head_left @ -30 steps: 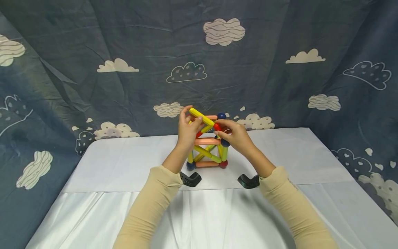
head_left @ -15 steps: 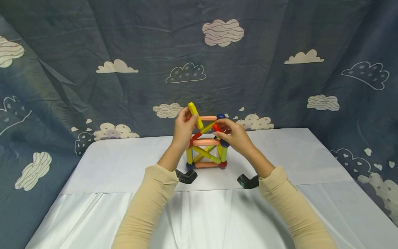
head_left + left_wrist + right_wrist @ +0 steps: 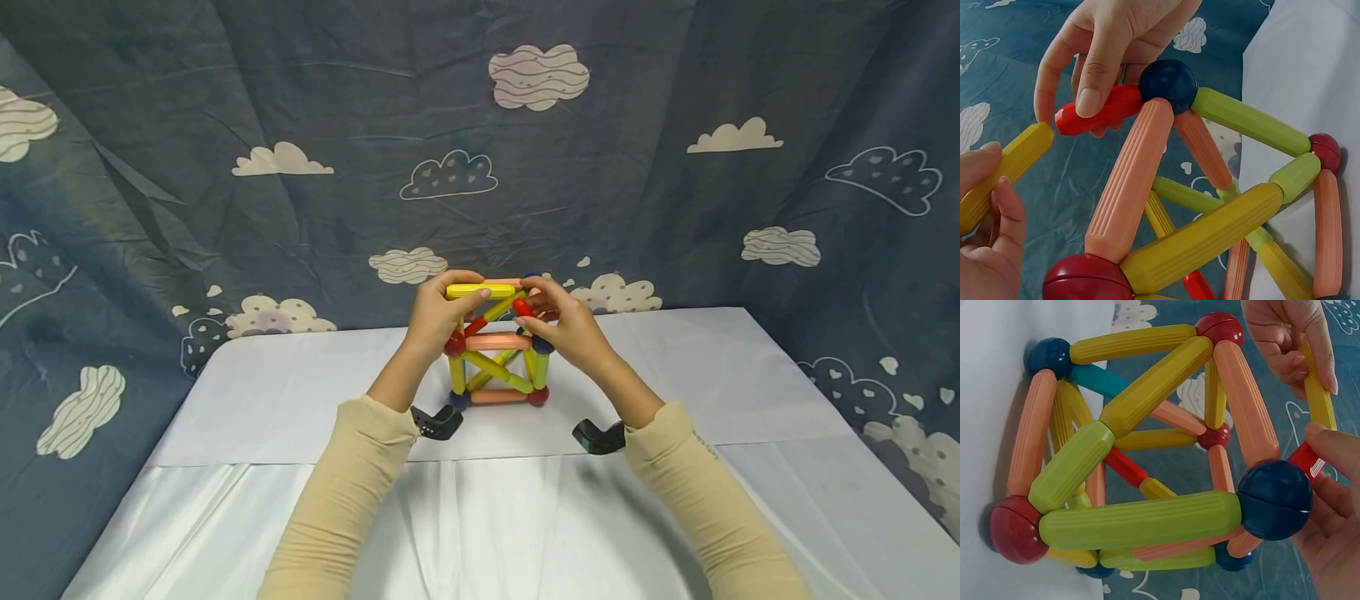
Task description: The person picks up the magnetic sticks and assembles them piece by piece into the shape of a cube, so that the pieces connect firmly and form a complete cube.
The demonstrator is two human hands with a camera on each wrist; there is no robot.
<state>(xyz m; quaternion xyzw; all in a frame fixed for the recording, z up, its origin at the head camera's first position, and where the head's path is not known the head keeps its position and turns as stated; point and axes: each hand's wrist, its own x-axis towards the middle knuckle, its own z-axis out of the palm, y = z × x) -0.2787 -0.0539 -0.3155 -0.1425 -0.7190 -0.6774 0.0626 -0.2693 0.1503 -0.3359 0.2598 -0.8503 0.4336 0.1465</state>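
Note:
My left hand [image 3: 437,312] pinches a yellow magnetic rod [image 3: 480,291], which lies level above the frame. With thumb and fingers my right hand [image 3: 568,325] grips a short red rod [image 3: 1100,111]. That red rod sits at the dark blue ball [image 3: 1168,86] on a top corner of the frame. In the left wrist view, the yellow rod's end is right at my right index fingertip. The cube-like frame of rods and balls stands between my hands, with a salmon rod [image 3: 498,342] joining a red ball [image 3: 455,343] to the blue ball.
The frame stands on a white-covered table [image 3: 300,400]. Yellow and green rods [image 3: 1141,403] cross its side diagonally. Behind it hangs a dark cloth [image 3: 360,92] with cloud prints. Black wrist cameras [image 3: 438,422] stick out below both sleeves.
The yellow rod, earlier slanting down to the red rod's end, has been drawn away leftward, turned steep, then turned level by my left hand. My right hand keeps its hold on the red rod.

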